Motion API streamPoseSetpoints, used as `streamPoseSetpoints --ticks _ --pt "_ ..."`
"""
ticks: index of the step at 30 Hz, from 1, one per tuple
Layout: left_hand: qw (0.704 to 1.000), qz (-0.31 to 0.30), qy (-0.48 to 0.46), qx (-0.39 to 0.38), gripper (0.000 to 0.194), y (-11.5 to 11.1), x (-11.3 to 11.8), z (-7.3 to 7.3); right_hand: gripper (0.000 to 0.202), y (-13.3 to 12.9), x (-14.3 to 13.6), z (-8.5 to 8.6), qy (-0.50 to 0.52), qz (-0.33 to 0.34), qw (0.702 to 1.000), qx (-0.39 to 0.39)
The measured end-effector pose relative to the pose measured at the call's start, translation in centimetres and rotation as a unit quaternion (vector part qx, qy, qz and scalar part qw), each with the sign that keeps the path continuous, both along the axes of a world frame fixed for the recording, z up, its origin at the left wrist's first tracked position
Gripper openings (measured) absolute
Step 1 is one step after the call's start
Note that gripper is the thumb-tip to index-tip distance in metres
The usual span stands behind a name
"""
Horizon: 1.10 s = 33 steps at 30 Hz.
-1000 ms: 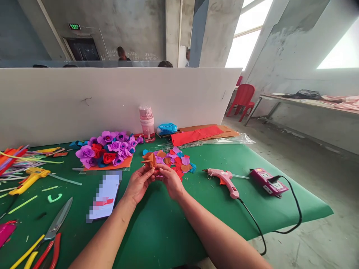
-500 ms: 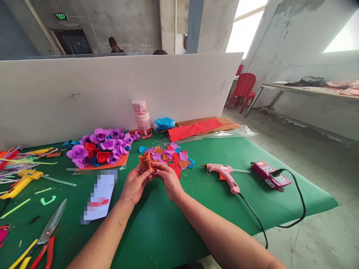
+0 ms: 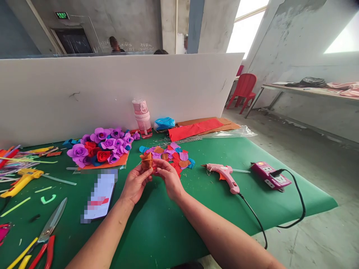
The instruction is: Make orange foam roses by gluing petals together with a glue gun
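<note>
Both hands meet mid-surface, left hand (image 3: 136,182) and right hand (image 3: 168,178) pinching an orange flower (image 3: 147,161) upright, petal pile (image 3: 171,155) at one o'clock.

Left hand (image 3: 136,182), right hand (image 3: 168,178) pinch orange foam flower (image 3: 147,161) above green table (image 3: 168,224).
</note>
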<state>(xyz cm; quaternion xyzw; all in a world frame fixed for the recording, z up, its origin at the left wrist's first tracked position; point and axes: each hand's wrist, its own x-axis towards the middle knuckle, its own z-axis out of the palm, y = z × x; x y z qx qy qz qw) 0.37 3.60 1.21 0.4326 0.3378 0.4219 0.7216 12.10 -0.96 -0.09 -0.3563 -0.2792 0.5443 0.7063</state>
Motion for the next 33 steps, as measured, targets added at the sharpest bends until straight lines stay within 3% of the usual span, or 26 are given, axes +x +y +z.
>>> streamPoseSetpoints --ticks 4,13,22,33 --pt "1.0 -0.009 0.015 -0.012 0.034 -0.1 0.0 0.2 0.027 0.0 0.2 0.5 0.033 0.023 0.999 -0.004" --pt "0.999 -0.033 0.043 -0.003 0.03 -0.3 -0.1 0.1 0.044 -0.1 0.7 1.3 0.078 0.097 0.992 -0.026" --pt "0.999 0.01 0.032 -0.009 0.032 -0.2 0.1 0.2 0.046 -0.1 1.3 1.3 0.065 0.079 0.995 -0.02" --pt "0.997 0.067 0.021 0.016 0.035 0.2 0.1 0.0 0.045 -0.1 0.1 0.3 -0.086 0.052 0.995 0.011"
